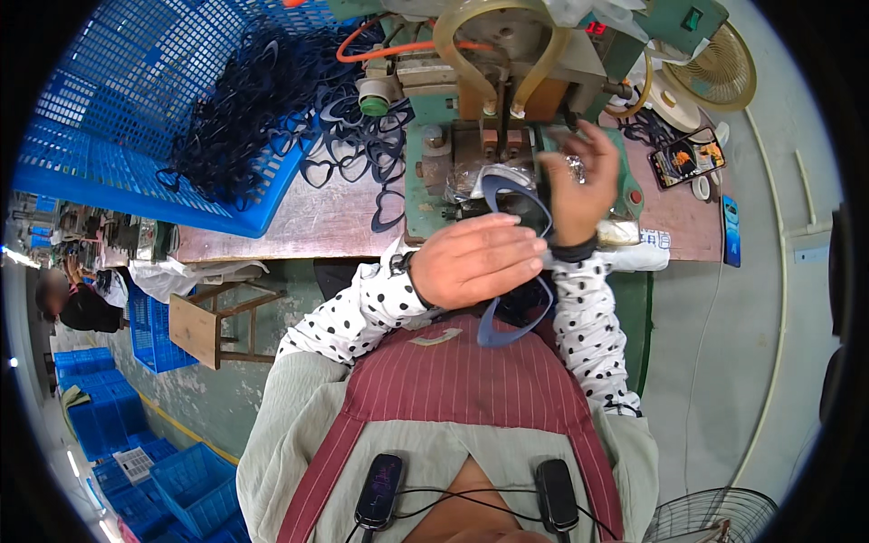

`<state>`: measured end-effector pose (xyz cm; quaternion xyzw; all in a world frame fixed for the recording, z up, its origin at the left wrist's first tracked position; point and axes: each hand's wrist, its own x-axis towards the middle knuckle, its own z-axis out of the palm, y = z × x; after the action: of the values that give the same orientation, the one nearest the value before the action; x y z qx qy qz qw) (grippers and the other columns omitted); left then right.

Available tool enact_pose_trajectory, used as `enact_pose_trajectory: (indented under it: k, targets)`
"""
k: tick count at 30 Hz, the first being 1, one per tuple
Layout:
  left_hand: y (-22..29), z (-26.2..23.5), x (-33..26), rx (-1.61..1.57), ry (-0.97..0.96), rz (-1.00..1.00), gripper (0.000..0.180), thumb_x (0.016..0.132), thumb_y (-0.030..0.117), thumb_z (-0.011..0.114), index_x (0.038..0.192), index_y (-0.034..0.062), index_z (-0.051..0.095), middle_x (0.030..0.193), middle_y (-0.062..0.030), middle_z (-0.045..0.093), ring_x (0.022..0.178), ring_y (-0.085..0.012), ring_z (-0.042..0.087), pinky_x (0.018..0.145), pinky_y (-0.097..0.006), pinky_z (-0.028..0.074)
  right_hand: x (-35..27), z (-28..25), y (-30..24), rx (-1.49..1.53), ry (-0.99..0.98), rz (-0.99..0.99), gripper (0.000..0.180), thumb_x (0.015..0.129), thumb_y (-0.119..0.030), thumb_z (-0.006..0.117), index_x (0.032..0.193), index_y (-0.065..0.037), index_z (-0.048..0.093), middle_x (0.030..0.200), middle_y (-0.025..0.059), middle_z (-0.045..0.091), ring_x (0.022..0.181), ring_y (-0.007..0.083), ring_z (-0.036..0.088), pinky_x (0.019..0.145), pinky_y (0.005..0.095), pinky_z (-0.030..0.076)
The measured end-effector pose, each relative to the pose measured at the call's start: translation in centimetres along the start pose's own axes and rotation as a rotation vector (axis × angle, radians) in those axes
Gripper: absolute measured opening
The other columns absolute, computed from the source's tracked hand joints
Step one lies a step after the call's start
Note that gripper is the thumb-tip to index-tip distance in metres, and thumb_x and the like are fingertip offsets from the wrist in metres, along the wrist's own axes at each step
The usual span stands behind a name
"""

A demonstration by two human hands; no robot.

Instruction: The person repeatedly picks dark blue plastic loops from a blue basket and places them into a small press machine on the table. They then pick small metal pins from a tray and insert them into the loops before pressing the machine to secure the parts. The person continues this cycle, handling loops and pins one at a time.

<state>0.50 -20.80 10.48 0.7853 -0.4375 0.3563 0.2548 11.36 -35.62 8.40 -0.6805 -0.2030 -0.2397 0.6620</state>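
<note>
At the bench's left end a blue crate [109, 163] lies tipped, spilling a dark heap of frames [244, 109] onto the wood. Nearer the middle, the left hand [475, 262] lies flat, fingers loosely closed, over a blue heart-shaped frame [511, 330] just off the bench's front edge. That frame looks thin, light and springy, likely best pinched at the rim, not the bridge. Beyond it, the right hand [579, 181] is raised at the green press [507, 81], fingers curled; what it grips I cannot tell. Rightward lie a phone [688, 158] and concrete floor [706, 362].
</note>
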Motion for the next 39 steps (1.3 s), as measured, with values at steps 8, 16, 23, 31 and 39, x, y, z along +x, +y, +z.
enact_pose_trajectory:
  k: [8, 16, 23, 31, 39]
  targets:
    - [-0.3, 0.5, -0.3, -0.021, 0.022, -0.074, 0.034, 0.083, 0.006, 0.064, 0.116, -0.0001, 0.061, 0.118, -0.0160, 0.064, 0.103, -0.0265, 0.064, 0.095, -0.044, 0.050, 0.9, -11.5, 9.0, -0.512, -0.102, 0.256, 0.025, 0.086, -0.012, 0.068, 0.107, -0.001, 0.063, 0.091, 0.0114, 0.071, 0.079, 0.0184, 0.068, 0.071, 0.0298, 0.052]
    - [-0.4, 0.7, -0.5, -0.071, 0.053, -0.073, 0.036, 0.082, 0.009, 0.067, 0.117, 0.0003, 0.060, 0.121, -0.0155, 0.063, 0.105, -0.0267, 0.064, 0.098, -0.046, 0.048, -0.9, -9.6, 8.3, -1.085, -0.377, -0.011, 0.026, 0.081, -0.020, 0.072, 0.100, -0.005, 0.062, 0.092, 0.0157, 0.061, 0.084, 0.0373, 0.061, 0.071, 0.0461, 0.048]
    - [-3.2, -3.5, -3.2, 0.178, -0.090, 0.014, 0.040, 0.080, 0.034, 0.068, 0.114, 0.0115, 0.064, 0.125, -0.0057, 0.062, 0.119, -0.0236, 0.056, 0.104, -0.057, 0.033, -1.2, -9.7, 9.5, -0.648, -0.138, -0.004, 0.012, 0.082, -0.015, 0.070, 0.086, -0.004, 0.069, 0.087, 0.0152, 0.067, 0.081, 0.0334, 0.063, 0.074, 0.0396, 0.049]
    - [-16.3, -3.3, -12.9, 1.234, -0.117, -1.203, 0.044, 0.069, 0.039, 0.075, 0.103, 0.0138, 0.063, 0.116, -0.0152, 0.057, 0.108, -0.0365, 0.052, 0.075, -0.051, 0.042, -0.8, -7.6, 7.7, -0.755, -0.049, -0.088, 0.006, 0.081, -0.010, 0.068, 0.085, -0.007, 0.065, 0.079, 0.0140, 0.064, 0.077, 0.0342, 0.062, 0.071, 0.0435, 0.048]
    - [-16.8, -0.4, -16.6, 0.970, -0.290, -1.181, 0.032, 0.087, 0.036, 0.061, 0.088, 0.0042, 0.064, 0.086, -0.0185, 0.065, 0.076, -0.0371, 0.065, 0.063, -0.045, 0.053, -1.1, -8.5, 8.4, -0.782, -0.026, -0.068, 0.006, 0.086, -0.010, 0.065, 0.088, -0.006, 0.061, 0.078, 0.0145, 0.066, 0.073, 0.0343, 0.064, 0.064, 0.0436, 0.049]
